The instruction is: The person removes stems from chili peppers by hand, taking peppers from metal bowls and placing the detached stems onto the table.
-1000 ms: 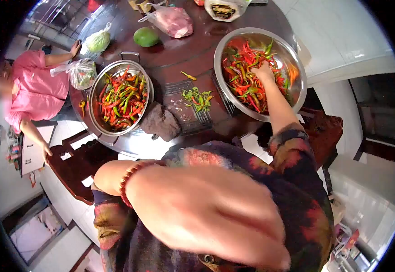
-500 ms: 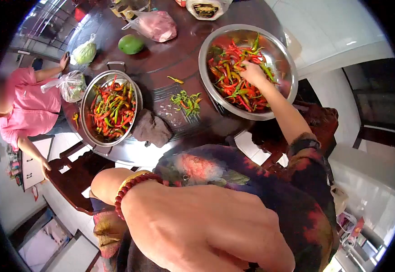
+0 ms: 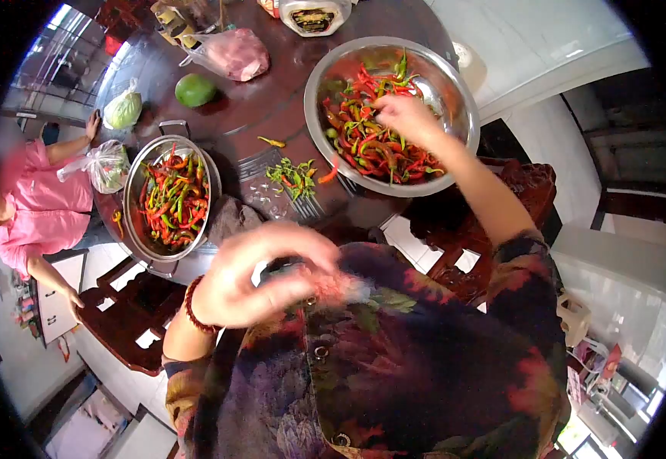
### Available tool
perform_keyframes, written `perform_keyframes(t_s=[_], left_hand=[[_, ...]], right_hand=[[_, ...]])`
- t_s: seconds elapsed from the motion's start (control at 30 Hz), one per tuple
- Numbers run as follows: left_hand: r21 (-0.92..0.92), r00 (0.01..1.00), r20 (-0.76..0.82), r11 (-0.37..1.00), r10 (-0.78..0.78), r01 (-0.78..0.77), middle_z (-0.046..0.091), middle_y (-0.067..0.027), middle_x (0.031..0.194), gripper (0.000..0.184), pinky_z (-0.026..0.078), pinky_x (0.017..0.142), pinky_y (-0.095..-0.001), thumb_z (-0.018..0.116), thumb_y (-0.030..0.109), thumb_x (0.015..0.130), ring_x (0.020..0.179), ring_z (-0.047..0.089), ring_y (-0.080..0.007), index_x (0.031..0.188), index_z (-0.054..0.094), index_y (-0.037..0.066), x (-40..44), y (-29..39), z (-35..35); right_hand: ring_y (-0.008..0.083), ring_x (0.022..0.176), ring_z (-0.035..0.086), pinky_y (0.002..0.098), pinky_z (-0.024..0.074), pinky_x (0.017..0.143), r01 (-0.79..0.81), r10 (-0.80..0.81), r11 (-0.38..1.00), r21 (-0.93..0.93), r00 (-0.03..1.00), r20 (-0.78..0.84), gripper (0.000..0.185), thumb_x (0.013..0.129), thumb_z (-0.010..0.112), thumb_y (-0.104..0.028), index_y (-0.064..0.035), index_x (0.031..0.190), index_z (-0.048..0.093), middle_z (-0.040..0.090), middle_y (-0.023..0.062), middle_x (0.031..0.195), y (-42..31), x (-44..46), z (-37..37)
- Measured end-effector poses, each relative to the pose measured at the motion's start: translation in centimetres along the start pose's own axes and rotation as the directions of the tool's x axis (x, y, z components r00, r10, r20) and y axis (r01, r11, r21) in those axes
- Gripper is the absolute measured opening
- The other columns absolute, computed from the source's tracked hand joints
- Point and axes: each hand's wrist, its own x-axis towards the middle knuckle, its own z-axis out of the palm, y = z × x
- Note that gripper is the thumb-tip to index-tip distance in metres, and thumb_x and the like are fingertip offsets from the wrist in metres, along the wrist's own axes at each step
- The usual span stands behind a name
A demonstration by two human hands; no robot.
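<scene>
My right hand (image 3: 406, 118) is over the wide steel bowl (image 3: 315, 145), its fingers pinched at a chili pepper (image 3: 373, 109) above the heap; the fingertips are partly hidden. Red and green chili peppers (image 3: 379, 153) fill much of this bowl. My left hand (image 3: 268, 271), smeared by motion, hovers in front of my chest with thumb and fingers apart and nothing visible between them. A blurred red chili pepper (image 3: 329, 170) shows just outside the bowl's left rim. Green stems and scraps (image 3: 293, 177) lie in a small pile left of the bowl.
A handled steel pot (image 3: 129, 200) of chilies stands at left beside a dark cloth (image 3: 233, 218). Farther back are a green fruit (image 3: 194, 90), bagged meat (image 3: 241, 55) and bagged greens (image 3: 110, 167). A person in pink (image 3: 46, 195) stands at left by a wooden chair (image 3: 123, 317).
My left hand has drawn back from near the camera toward the table, its fingers now spread apart. The right hand has lifted slightly within the bowl. The view has shifted a little.
</scene>
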Motion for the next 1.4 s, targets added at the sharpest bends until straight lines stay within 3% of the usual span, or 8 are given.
perform_keyframes(t_s=[0.17,0.43,0.53,0.63,0.77,1.1,1.3,1.4], left_hand=[[-0.227,0.772,-0.459,0.899,-0.439,0.375,0.058,-0.0034,0.093,0.019,0.044,0.077,-0.0239,0.053,0.007,0.086,0.086,0.055,-0.0109,0.105,0.052,0.001,-4.6,-6.7,0.2],[0.013,0.605,-0.635,0.776,-0.481,0.630,0.058,-0.0006,0.077,0.010,0.043,0.058,-0.0218,0.055,0.009,0.085,0.067,0.054,-0.0079,0.088,0.060,0.002,-7.9,-16.5,1.2],[0.394,0.683,-0.660,0.629,-0.314,0.670,0.057,-0.0055,0.074,0.010,0.044,0.060,-0.0258,0.059,0.011,0.081,0.065,0.055,-0.0156,0.089,0.061,0.005,-7.7,-20.5,0.8],[0.703,0.805,-0.565,0.407,-0.181,0.584,0.057,-0.0111,0.078,0.014,0.045,0.062,-0.0351,0.061,0.018,0.076,0.071,0.057,-0.0286,0.088,0.061,0.010,-3.9,-22.3,1.5],[0.878,0.889,-0.415,0.171,-0.192,0.447,0.055,-0.0063,0.087,0.021,0.042,0.070,-0.0385,0.061,0.025,0.073,0.086,0.053,-0.0243,0.089,0.058,0.012,-0.9,-26.6,2.2],[0.934,0.926,-0.343,0.048,-0.155,0.354,0.054,-0.0049,0.085,0.021,0.040,0.073,-0.0353,0.047,0.022,0.082,0.086,0.051,-0.0218,0.099,0.056,0.013,1.1,-29.3,1.8],[0.927,0.911,-0.352,0.053,-0.217,0.371,0.052,-0.0052,0.085,0.019,0.040,0.071,-0.0347,0.046,0.019,0.081,0.085,0.050,-0.0215,0.095,0.058,0.013,0.9,-29.9,1.8],[0.905,0.893,-0.394,0.076,-0.218,0.418,0.052,-0.0059,0.085,0.016,0.040,0.071,-0.0354,0.049,0.020,0.080,0.086,0.050,-0.0224,0.090,0.058,0.012,0.7,-30.0,1.7]], right_hand=[[0.0196,0.080,0.061,0.0319,0.0465,0.072,-0.053,0.049,0.992,0.112,0.998,0.043,0.022,0.078,0.059,-0.022,-0.0083,0.095,0.062,0.064,0.0080,0.086,7.9,0.9,-0.9],[0.0213,0.082,0.060,0.0333,0.0453,0.075,-0.068,0.072,0.997,-0.033,0.990,0.122,0.020,0.079,0.058,-0.023,-0.0092,0.094,0.063,0.064,0.0086,0.090,9.6,2.2,1.3],[0.0242,0.084,0.059,0.0363,0.0446,0.077,-0.076,0.066,0.996,0.051,0.982,0.177,0.021,0.079,0.058,-0.023,-0.0090,0.093,0.063,0.063,0.0098,0.089,8.6,2.8,3.1],[0.0256,0.085,0.059,0.0366,0.0443,0.078,0.020,0.023,0.954,-0.301,0.990,0.139,0.025,0.075,0.060,-0.027,-0.0082,0.092,0.061,0.063,0.0110,0.088,8.4,3.6,5.1],[0.0235,0.080,0.059,0.0355,0.0453,0.073,-0.106,0.106,0.994,-0.002,0.989,0.108,0.017,0.075,0.061,-0.020,-0.0061,0.085,0.063,0.063,0.0099,0.083,11.2,4.5,5.6],[0.0242,0.081,0.060,0.0340,0.0462,0.075,-0.224,0.208,0.963,0.147,0.971,0.114,0.019,0.074,0.064,-0.025,-0.0102,0.085,0.064,0.063,0.0104,0.087,13.1,4.1,4.1],[0.0268,0.085,0.058,0.0374,0.0468,0.077,-0.116,0.161,0.937,-0.329,0.980,0.115,0.019,0.072,0.065,-0.025,-0.0112,0.085,0.063,0.062,0.0104,0.083,8.9,4.0,4.9],[0.0263,0.079,0.058,0.0377,0.0455,0.070,-0.151,0.165,0.958,-0.245,0.986,0.039,0.016,0.072,0.064,-0.022,-0.0084,0.080,0.062,0.060,0.0105,0.079,10.8,4.8,5.3]])
